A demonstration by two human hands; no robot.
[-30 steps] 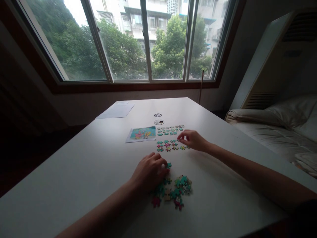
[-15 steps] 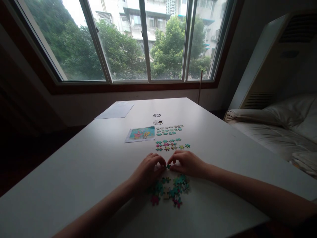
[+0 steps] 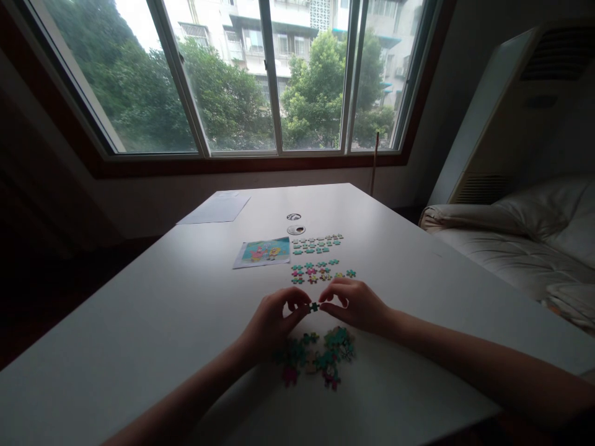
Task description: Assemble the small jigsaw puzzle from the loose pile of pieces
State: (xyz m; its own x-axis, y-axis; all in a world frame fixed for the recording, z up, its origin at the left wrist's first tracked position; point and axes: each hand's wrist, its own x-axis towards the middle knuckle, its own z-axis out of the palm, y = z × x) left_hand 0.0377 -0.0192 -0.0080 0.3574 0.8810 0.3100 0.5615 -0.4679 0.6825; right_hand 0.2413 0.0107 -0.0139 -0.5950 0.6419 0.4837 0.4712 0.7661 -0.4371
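My left hand (image 3: 274, 319) and my right hand (image 3: 356, 305) meet above the white table (image 3: 162, 297), fingertips pinched together on one small teal puzzle piece (image 3: 315, 306) held between them. Just below the hands lies a loose heap of teal and pink puzzle pieces (image 3: 320, 356). Further back, two sorted groups of pieces (image 3: 320, 271) lie in rows, the far group (image 3: 318, 243) beside a small reference picture (image 3: 263, 252).
A sheet of paper (image 3: 214, 207) lies at the table's far left corner. Two small round things (image 3: 295, 229) sit behind the sorted pieces. A wide window fills the far wall. A white sofa with cushions (image 3: 525, 235) stands to the right.
My right hand left the sorted rows and came back to meet the left hand. Both hands have since lifted slightly off the table, pinching the teal piece between them.
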